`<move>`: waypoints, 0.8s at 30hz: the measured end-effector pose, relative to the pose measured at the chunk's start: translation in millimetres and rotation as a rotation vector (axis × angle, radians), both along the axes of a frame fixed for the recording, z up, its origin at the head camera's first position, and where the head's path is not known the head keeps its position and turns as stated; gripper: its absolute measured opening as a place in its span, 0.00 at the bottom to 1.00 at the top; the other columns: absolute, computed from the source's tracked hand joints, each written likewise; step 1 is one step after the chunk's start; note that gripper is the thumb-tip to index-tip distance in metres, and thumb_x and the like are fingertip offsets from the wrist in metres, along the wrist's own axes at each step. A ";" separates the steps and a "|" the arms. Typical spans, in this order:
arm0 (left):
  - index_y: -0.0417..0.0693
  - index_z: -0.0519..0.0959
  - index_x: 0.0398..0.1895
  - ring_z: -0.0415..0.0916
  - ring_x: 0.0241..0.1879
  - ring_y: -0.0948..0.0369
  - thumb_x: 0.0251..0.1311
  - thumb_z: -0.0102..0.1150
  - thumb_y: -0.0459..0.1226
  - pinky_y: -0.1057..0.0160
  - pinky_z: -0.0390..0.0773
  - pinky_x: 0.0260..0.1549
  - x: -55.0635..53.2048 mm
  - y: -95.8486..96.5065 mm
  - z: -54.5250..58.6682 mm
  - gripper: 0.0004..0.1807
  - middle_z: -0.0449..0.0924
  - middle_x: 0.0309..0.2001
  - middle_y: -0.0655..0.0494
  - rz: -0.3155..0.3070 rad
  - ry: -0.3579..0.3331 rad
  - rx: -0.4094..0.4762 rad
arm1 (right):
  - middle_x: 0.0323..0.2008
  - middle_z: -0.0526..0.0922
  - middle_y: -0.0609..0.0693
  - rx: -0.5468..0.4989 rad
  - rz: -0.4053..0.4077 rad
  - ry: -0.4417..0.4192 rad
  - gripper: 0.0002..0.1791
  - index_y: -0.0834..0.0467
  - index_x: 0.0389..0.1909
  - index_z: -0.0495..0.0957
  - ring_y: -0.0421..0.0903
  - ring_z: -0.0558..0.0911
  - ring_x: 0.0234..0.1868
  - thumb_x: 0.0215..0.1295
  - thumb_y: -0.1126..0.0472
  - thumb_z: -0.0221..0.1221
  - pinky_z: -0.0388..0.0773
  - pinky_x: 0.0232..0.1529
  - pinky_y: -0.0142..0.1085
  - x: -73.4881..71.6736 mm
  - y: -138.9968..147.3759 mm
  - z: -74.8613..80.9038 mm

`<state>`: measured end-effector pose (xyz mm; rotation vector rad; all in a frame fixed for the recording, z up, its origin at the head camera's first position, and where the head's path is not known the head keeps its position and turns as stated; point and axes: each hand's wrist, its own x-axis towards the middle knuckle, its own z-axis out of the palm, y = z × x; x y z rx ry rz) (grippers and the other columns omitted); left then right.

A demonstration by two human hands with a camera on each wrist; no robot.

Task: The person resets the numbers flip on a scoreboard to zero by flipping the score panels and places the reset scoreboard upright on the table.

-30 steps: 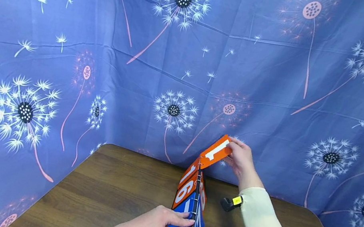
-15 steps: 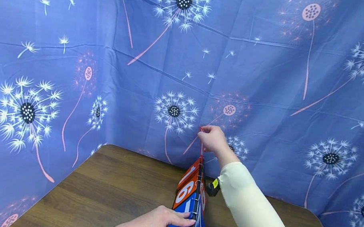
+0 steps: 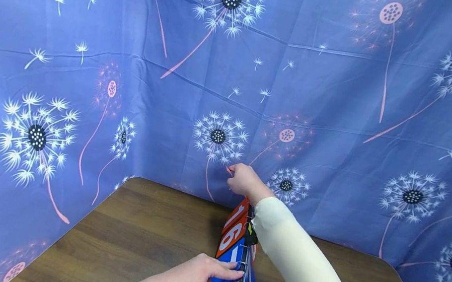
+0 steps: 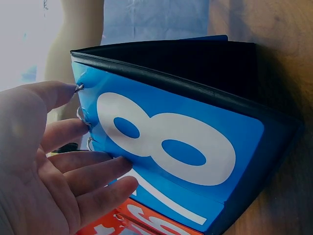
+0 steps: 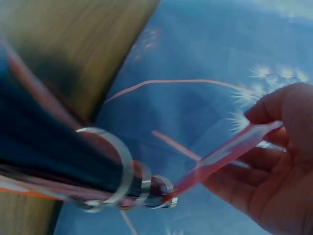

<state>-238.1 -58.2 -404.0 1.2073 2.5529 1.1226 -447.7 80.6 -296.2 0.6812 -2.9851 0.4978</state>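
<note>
A flip scoreboard (image 3: 235, 251) with ring-bound orange and blue number cards stands like a tent on the table, its ridge running away from me. My left hand (image 3: 194, 281) rests on the near left face, fingertips at the rings along the ridge. In the left wrist view its fingers lie over the blue card with an 8 (image 4: 166, 134). At the far end, my right hand (image 3: 244, 182) pinches an orange number card (image 5: 227, 152) by its outer edge and holds it up over the ridge, tilted to the left. The rings (image 5: 120, 166) still carry this card.
The brown wooden table (image 3: 136, 236) extends on both sides of the scoreboard. Behind it hangs a blue dandelion-print cloth (image 3: 171, 141). A black wrist camera (image 3: 251, 236) on the right sleeve is close over the ridge.
My right hand has swung the orange card up from the right side, past upright, and over to the left of the ridge. The left hand has stayed in place.
</note>
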 end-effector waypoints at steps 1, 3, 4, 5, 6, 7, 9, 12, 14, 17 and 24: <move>0.63 0.75 0.70 0.72 0.71 0.61 0.73 0.53 0.58 0.61 0.77 0.65 0.2 0.0 0.2 0.27 0.74 0.71 0.56 -0.001 -0.001 0.001 | 0.44 0.86 0.53 0.044 0.020 0.006 0.24 0.59 0.59 0.82 0.48 0.80 0.38 0.59 0.65 0.57 0.77 0.43 0.38 -0.3 -0.7 -3.4; 0.62 0.75 0.71 0.72 0.71 0.61 0.73 0.53 0.58 0.61 0.77 0.65 0.4 0.2 0.7 0.27 0.74 0.71 0.56 -0.005 0.001 0.002 | 0.42 0.84 0.53 0.130 0.072 -0.013 0.24 0.59 0.59 0.81 0.49 0.78 0.38 0.59 0.65 0.57 0.75 0.40 0.38 -2.0 -1.5 -10.2; 0.62 0.76 0.70 0.72 0.71 0.61 0.73 0.53 0.58 0.61 0.77 0.65 0.6 0.3 1.0 0.27 0.74 0.71 0.56 -0.004 0.005 0.002 | 0.40 0.83 0.53 0.177 0.105 -0.016 0.23 0.59 0.58 0.82 0.48 0.77 0.37 0.60 0.65 0.58 0.73 0.39 0.37 -2.9 -1.9 -12.9; 0.62 0.76 0.70 0.72 0.71 0.61 0.73 0.53 0.58 0.61 0.77 0.65 0.6 0.5 1.2 0.27 0.74 0.71 0.56 -0.002 -0.001 0.003 | 0.39 0.82 0.52 0.209 0.132 -0.033 0.22 0.58 0.57 0.82 0.47 0.76 0.36 0.60 0.65 0.59 0.72 0.38 0.36 -3.1 -2.1 -14.8; 0.62 0.76 0.70 0.72 0.71 0.61 0.73 0.53 0.57 0.61 0.77 0.65 0.7 0.6 1.4 0.27 0.74 0.71 0.56 -0.002 0.002 0.001 | 0.37 0.82 0.51 0.235 0.154 -0.049 0.21 0.58 0.56 0.82 0.46 0.75 0.35 0.60 0.65 0.59 0.71 0.36 0.36 -3.3 -2.2 -16.2; 0.62 0.76 0.70 0.72 0.71 0.61 0.73 0.54 0.57 0.61 0.77 0.65 0.5 0.8 1.5 0.27 0.74 0.71 0.56 -0.001 0.000 0.003 | 0.35 0.79 0.51 0.253 0.174 -0.076 0.18 0.58 0.53 0.82 0.47 0.73 0.33 0.61 0.65 0.60 0.70 0.35 0.36 -3.4 -2.1 -17.2; 0.62 0.76 0.70 0.72 0.71 0.61 0.73 0.54 0.57 0.61 0.77 0.65 0.2 1.0 1.5 0.27 0.74 0.71 0.57 -0.001 -0.005 0.004 | 0.36 0.80 0.49 0.269 0.180 -0.119 0.19 0.57 0.53 0.83 0.46 0.73 0.34 0.61 0.66 0.61 0.69 0.35 0.35 -2.5 -1.8 -17.4; 0.62 0.75 0.70 0.72 0.71 0.61 0.73 0.54 0.57 0.60 0.77 0.65 -0.1 -0.1 1.2 0.27 0.74 0.71 0.57 -0.007 -0.020 0.007 | 0.41 0.82 0.48 0.279 0.156 -0.164 0.22 0.55 0.55 0.84 0.45 0.74 0.37 0.58 0.67 0.64 0.70 0.37 0.34 1.2 -0.8 -15.6; 0.63 0.75 0.71 0.71 0.71 0.61 0.73 0.53 0.58 0.59 0.77 0.66 -0.5 -0.8 0.3 0.27 0.73 0.71 0.57 -0.013 -0.026 0.009 | 0.43 0.82 0.48 0.283 0.124 -0.190 0.24 0.53 0.57 0.83 0.45 0.74 0.38 0.56 0.67 0.65 0.70 0.37 0.34 4.0 1.0 -14.4; 0.63 0.75 0.70 0.71 0.71 0.62 0.73 0.52 0.58 0.59 0.76 0.66 -0.7 -1.3 -0.9 0.27 0.73 0.72 0.57 -0.018 -0.032 0.018 | 0.41 0.81 0.47 0.290 0.076 -0.229 0.20 0.51 0.51 0.82 0.46 0.75 0.38 0.56 0.65 0.67 0.72 0.35 0.36 6.8 5.3 -14.2; 0.62 0.77 0.69 0.72 0.71 0.62 0.73 0.53 0.58 0.61 0.76 0.66 -0.3 -0.3 -1.4 0.26 0.75 0.70 0.55 -0.003 0.034 0.019 | 0.35 0.81 0.46 0.332 0.046 -0.250 0.14 0.50 0.38 0.79 0.45 0.75 0.34 0.54 0.61 0.73 0.74 0.32 0.37 8.1 11.5 -13.2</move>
